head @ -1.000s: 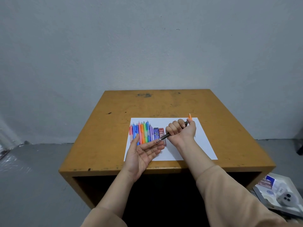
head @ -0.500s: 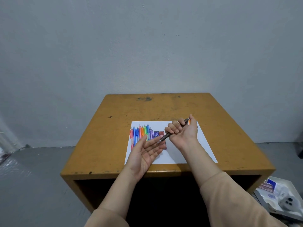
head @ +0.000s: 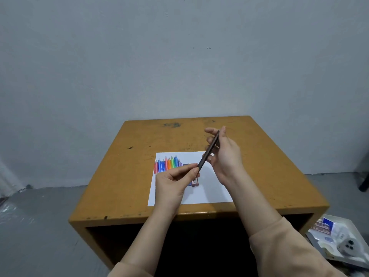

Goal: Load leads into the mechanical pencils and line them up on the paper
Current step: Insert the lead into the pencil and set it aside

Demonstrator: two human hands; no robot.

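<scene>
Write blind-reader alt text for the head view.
Two hands hold a dark pencil slantwise above white paper on a yellow table: left hand pinching its near end, right hand holding the far end. A row of coloured pencils lies on the paper.

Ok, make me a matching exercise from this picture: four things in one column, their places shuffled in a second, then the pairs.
1 dark brown mechanical pencil
2 row of coloured plastic pencils
3 white sheet of paper
4 white plastic tray

A on the floor
B held between left hand and right hand
C flat on the orange-brown wooden table
D lined up on the paper

Pairs: 1-B, 2-D, 3-C, 4-A
</scene>
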